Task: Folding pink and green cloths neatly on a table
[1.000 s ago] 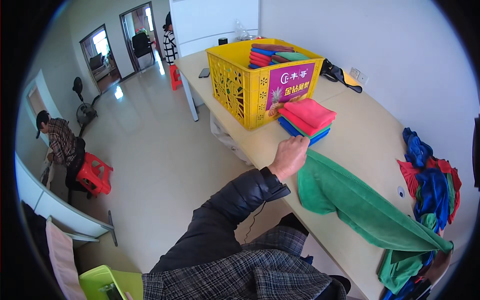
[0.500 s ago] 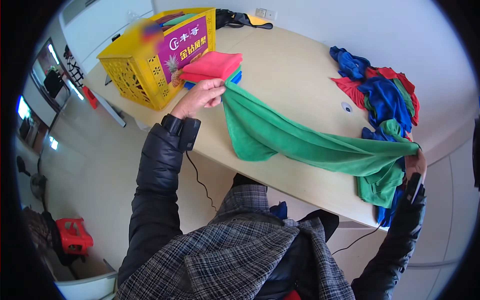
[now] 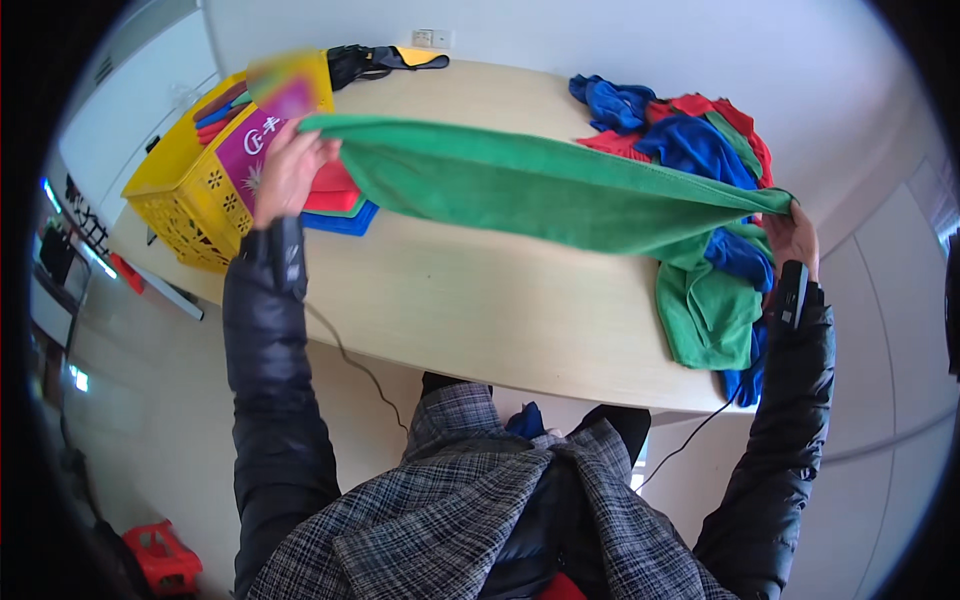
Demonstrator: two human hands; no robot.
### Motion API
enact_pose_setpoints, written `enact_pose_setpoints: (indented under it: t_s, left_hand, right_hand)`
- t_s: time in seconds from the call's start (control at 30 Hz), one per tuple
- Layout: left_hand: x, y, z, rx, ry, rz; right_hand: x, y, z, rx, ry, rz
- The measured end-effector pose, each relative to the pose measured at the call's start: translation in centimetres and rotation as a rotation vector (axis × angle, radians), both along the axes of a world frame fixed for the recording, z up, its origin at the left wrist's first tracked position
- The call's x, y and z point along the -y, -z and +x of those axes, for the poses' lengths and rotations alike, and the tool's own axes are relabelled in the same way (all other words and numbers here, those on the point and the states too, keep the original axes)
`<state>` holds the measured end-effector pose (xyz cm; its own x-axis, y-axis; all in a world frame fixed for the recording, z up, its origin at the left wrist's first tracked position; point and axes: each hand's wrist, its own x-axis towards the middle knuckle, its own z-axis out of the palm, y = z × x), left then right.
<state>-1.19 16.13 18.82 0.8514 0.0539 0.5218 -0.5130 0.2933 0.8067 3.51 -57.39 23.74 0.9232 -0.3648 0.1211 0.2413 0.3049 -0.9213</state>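
Observation:
A green cloth (image 3: 500, 185) is stretched in the air above the table, pulled out sideways between my two hands. My left hand (image 3: 290, 172) pinches its left corner, in front of the yellow crate. At the far end my right hand (image 3: 793, 240) grips the other corner, over the heap of cloths. Partly hidden behind the green cloth is a stack of folded cloths, with a red cloth (image 3: 333, 188) on top and a blue cloth (image 3: 345, 220) at the bottom. Another green cloth (image 3: 708, 315) lies crumpled below my right hand.
The yellow crate (image 3: 180, 190) holds folded cloths at the table's left. Loose blue, red and green cloths (image 3: 690, 145) are heaped at the right. A black strap-like item (image 3: 360, 66) lies at the back. The pale wooden table (image 3: 470, 310) has its front edge before me.
Both hands have risen away from me, lifting the green cloth off the table and drawing it tauter. The view has shifted, so the table sits differently in the picture.

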Motion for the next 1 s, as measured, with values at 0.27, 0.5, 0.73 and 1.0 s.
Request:
enact_pose_setpoints:
  t_s: [0.27,0.5,0.73,1.0]
  left_hand:
    - [-3.2,17.4,-11.5,-0.483,-0.085,0.175]
    - [-1.6,21.1,-14.7,-0.574,-0.032,0.189]
    - [0.2,16.2,-13.7,-0.475,-0.047,0.197]
    - [15.9,4.8,-9.5,-0.277,0.194,0.610]
  right_hand:
    - [0.3,16.9,-11.0,-0.305,-0.190,-0.006]
    - [-1.6,24.9,-17.1,-0.628,-0.088,-0.024]
    - [-4.5,21.3,-17.8,-0.527,-0.017,-0.075]
    - [-20.1,11.5,-12.5,-0.047,-0.386,-0.574]
